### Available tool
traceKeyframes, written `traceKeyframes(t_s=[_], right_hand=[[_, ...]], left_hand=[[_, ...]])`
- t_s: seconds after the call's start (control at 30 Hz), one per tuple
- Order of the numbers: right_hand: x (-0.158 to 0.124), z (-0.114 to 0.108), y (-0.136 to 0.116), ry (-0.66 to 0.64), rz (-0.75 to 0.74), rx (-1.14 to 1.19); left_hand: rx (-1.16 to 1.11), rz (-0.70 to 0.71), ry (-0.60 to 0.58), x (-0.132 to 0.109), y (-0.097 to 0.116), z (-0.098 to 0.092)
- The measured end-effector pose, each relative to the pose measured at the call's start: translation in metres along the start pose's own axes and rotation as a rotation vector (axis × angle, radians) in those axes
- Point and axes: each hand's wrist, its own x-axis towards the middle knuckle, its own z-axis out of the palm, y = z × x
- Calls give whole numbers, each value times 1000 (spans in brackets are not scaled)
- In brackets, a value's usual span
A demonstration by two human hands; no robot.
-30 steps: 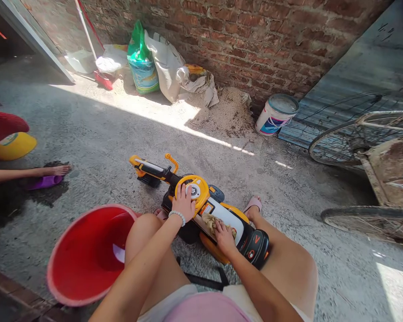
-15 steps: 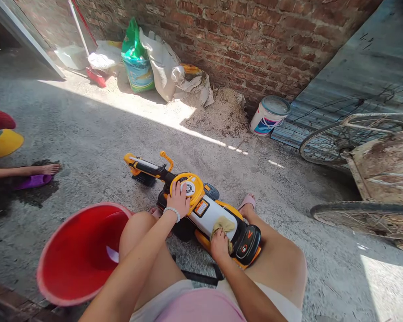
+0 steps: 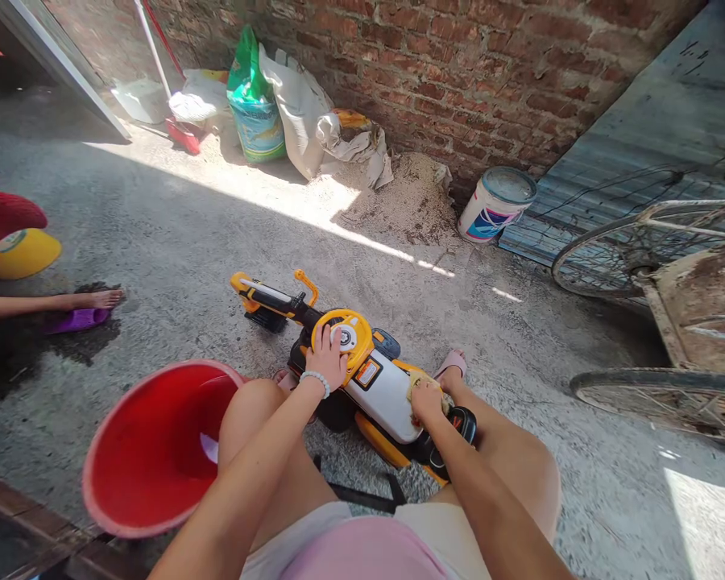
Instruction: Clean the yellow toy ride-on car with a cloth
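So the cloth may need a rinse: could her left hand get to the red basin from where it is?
Probably yes: the left hand rests on the steering wheel, and the red basin sits open beside her left knee.

A red basin (image 3: 157, 451) is set on the concrete floor (image 3: 175, 242) just left of the left hand. Sacks (image 3: 296, 113) and a white bucket (image 3: 496, 205) are ranged along the brick wall (image 3: 459, 64) well beyond both hands. Cart wheels (image 3: 652, 250) are seen far right of the right hand.

printed green sack (image 3: 254, 113), paint bucket (image 3: 494, 207), nothing legible
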Motion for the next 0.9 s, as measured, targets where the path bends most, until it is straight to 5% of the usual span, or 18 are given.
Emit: traceKeyframes(t_s=[0.23, 0.4, 0.7, 0.9], right_hand=[[-65, 56, -59, 39, -167, 0], [-91, 79, -74, 33, -226, -30], [-97, 86, -70, 116, -188, -27], [-60, 66, -39, 113, 8, 18]], left_hand=[[2, 1, -15, 0, 1, -3], [0, -1, -24, -1, 2, -6], [-2, 5, -21, 2, -1, -1], [-11, 18, 9, 2, -3, 4]])
